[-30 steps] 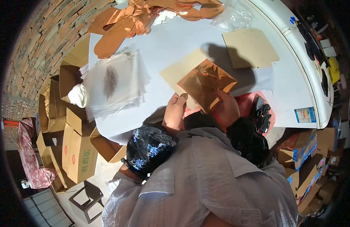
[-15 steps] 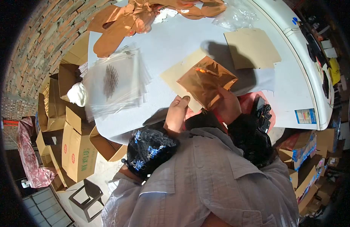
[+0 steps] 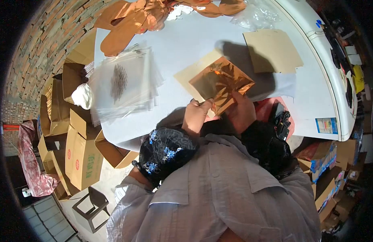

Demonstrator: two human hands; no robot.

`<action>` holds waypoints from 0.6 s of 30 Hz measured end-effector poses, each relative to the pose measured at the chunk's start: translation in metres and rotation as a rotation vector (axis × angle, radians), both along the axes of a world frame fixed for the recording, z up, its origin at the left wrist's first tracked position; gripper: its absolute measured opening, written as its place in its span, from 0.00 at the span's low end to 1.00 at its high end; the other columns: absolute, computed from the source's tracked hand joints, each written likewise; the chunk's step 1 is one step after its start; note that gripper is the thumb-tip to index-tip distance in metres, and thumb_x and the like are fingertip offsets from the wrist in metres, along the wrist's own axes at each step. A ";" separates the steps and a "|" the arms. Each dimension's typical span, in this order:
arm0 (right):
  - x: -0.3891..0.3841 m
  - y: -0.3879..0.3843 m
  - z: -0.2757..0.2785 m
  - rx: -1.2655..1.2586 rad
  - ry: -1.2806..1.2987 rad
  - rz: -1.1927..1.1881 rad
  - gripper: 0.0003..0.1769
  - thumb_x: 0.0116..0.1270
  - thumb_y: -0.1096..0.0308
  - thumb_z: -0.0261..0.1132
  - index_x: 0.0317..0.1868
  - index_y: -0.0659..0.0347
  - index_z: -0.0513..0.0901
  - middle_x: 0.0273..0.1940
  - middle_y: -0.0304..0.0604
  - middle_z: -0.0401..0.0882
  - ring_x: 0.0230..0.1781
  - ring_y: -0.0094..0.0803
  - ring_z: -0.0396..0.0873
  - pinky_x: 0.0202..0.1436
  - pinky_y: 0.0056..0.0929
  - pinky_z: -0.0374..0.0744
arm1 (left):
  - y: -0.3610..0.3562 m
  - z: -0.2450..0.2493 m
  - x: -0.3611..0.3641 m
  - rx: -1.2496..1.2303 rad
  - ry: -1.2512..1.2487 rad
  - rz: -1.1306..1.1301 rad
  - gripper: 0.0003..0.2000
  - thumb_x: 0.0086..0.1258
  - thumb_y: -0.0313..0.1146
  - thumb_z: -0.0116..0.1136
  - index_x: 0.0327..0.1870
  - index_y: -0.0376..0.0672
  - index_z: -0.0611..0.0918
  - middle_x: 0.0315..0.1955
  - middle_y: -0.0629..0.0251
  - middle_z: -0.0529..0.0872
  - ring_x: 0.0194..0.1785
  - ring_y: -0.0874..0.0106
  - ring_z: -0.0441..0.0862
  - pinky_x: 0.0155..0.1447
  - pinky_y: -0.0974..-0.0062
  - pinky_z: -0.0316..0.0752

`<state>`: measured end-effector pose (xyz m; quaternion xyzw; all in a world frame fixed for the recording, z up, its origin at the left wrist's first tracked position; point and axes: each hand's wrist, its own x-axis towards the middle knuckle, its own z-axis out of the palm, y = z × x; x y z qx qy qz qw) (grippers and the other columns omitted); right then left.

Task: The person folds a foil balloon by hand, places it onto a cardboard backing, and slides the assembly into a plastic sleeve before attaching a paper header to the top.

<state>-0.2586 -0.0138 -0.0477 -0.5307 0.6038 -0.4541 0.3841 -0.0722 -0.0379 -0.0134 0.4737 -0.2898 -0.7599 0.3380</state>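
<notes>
1. While the person works at the near side of a white table, a shiny copper-coloured foil square sits between both hands, with a flat beige card showing beyond its left edges.
2. From where I stand, the step in hand looks like handling the foil over that card; I can't tell whether the two touch.
3. Next, I'd judge, the work calls for a light, even grip, as the foil looks thin and is creased toward its right side.
4. On the left hand, the fingers are closed, thumb over the foil's lower-left edge, seemingly pinching it; whether the card is caught too is hidden.
5. On the right hand, the thumb lies along the lower-right edge, apparently grasping the foil, its other fingers mostly out of sight.
</notes>
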 end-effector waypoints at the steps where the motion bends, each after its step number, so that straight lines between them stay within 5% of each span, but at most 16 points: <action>1: -0.006 0.000 -0.001 -0.068 0.283 0.081 0.14 0.73 0.67 0.60 0.51 0.68 0.79 0.41 0.44 0.84 0.41 0.36 0.85 0.44 0.34 0.81 | 0.000 -0.002 0.000 -0.004 0.012 0.020 0.15 0.76 0.34 0.58 0.54 0.31 0.76 0.39 0.58 0.88 0.35 0.64 0.90 0.26 0.73 0.86; 3: -0.009 -0.002 0.001 0.045 0.131 0.073 0.14 0.73 0.66 0.61 0.50 0.69 0.80 0.40 0.43 0.85 0.40 0.35 0.84 0.43 0.34 0.81 | 0.001 -0.009 -0.002 -0.015 0.036 0.051 0.16 0.76 0.35 0.57 0.54 0.31 0.75 0.37 0.57 0.88 0.34 0.63 0.91 0.22 0.73 0.83; 5: -0.005 -0.009 0.024 0.383 -0.741 -0.106 0.16 0.73 0.63 0.63 0.48 0.70 0.81 0.39 0.42 0.86 0.38 0.32 0.84 0.43 0.33 0.80 | 0.001 0.001 0.001 0.013 0.016 0.019 0.15 0.76 0.35 0.57 0.54 0.32 0.75 0.37 0.57 0.88 0.34 0.63 0.91 0.20 0.73 0.83; 11: -0.023 -0.004 0.002 0.362 -0.253 -0.123 0.22 0.75 0.54 0.64 0.44 0.69 0.84 0.39 0.41 0.86 0.35 0.24 0.81 0.40 0.26 0.80 | -0.002 0.001 0.003 0.064 0.129 0.048 0.14 0.75 0.32 0.57 0.54 0.31 0.74 0.40 0.55 0.88 0.36 0.64 0.90 0.29 0.68 0.88; 18: 0.005 0.003 0.028 0.394 -0.729 -0.170 0.22 0.78 0.55 0.61 0.47 0.70 0.83 0.41 0.41 0.86 0.36 0.26 0.83 0.41 0.27 0.81 | -0.004 0.009 0.005 0.151 0.182 0.041 0.14 0.76 0.31 0.54 0.55 0.31 0.76 0.45 0.52 0.86 0.43 0.62 0.89 0.44 0.65 0.89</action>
